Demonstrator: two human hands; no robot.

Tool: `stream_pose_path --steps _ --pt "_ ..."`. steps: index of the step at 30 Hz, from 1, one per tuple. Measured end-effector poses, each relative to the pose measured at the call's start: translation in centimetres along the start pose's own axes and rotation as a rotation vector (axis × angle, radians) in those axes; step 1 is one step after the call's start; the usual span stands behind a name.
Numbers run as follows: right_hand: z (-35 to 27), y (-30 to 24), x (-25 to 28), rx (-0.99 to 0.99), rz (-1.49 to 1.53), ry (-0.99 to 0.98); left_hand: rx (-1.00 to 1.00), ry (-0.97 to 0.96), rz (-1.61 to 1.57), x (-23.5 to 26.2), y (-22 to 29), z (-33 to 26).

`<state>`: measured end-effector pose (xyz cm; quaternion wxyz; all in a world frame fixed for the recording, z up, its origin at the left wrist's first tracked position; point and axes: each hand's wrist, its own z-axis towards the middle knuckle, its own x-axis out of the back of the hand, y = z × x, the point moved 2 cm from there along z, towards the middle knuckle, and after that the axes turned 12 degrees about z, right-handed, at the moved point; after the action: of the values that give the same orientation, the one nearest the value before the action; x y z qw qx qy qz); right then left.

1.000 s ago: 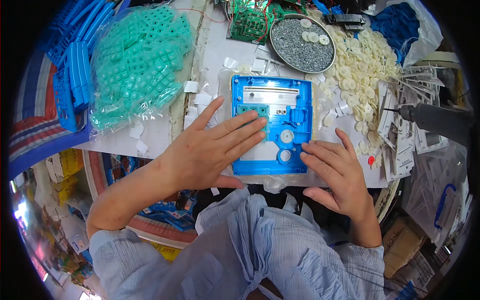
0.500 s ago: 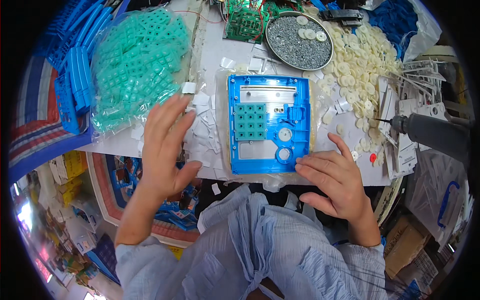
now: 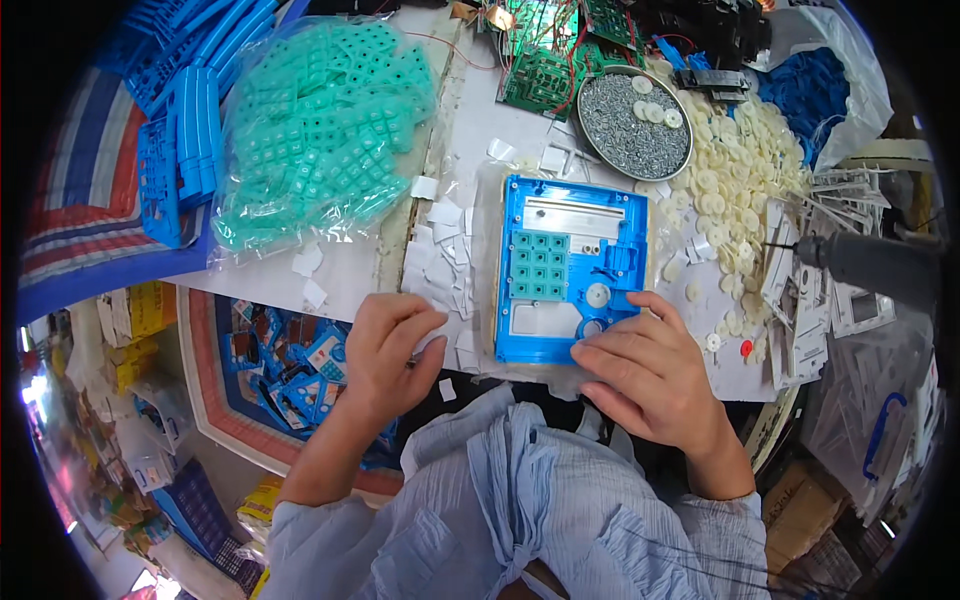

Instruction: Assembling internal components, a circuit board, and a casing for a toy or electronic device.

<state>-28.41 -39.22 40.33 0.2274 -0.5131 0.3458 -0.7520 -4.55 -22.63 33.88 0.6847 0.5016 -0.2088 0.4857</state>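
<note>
A blue plastic casing (image 3: pixel 630 262) lies inner side up on a padded, plastic-covered rest at the table's front. A teal rubber keypad (image 3: pixel 540 266) sits in its left half, and a round white disc (image 3: pixel 597 295) in its lower right. My right hand (image 3: pixel 650 375) is at the casing's lower right corner, fingers bent over the edge and thumb apart, not gripping it. Left of the casing, beside scattered white paper slips (image 3: pixel 437 262), my left hand (image 3: pixel 392 352) hovers at the table edge. Its fingers are loosely curled, the thumb stands apart, and nothing shows between them.
A clear bag of teal keypads (image 3: pixel 320 140) lies at the back left, by stacked blue casings (image 3: pixel 190 140). A dish of small screws (image 3: pixel 625 125), cream discs (image 3: pixel 735 170) and green circuit boards (image 3: pixel 540 75) are behind. An electric screwdriver (image 3: pixel 860 262) juts in from the right.
My left hand has drawn back toward me from near the keypad bag, its fingers curling in. My right hand stays by the casing's corner. The whole view has shifted slightly.
</note>
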Motion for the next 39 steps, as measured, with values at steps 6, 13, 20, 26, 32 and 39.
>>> stream_pose_path --steps 6,13,20,26,32,39 --pt "-1.9 -1.2 0.0 -0.048 -0.022 0.047 -0.039 0.072 0.093 -2.8 -1.0 0.1" --pt "-4.1 -1.8 0.2 -0.102 -0.045 0.117 -0.041 0.086 0.131 -3.2 -0.9 0.0" --pt "-5.1 -2.3 -0.2 -0.095 -0.025 0.135 -0.043 0.08 0.165 -3.3 -0.6 0.1" --pt "-5.4 -2.9 -0.1 -0.085 -0.022 0.144 -0.046 0.088 0.166 -3.3 -0.4 0.2" --pt "-6.0 -3.4 -0.2 -0.095 -0.025 0.145 -0.076 0.118 0.188 -3.6 -0.6 0.2" --pt "-6.6 -3.8 -0.4 -0.11 -0.024 0.162 -0.046 0.105 0.228 -3.6 -0.3 0.2"
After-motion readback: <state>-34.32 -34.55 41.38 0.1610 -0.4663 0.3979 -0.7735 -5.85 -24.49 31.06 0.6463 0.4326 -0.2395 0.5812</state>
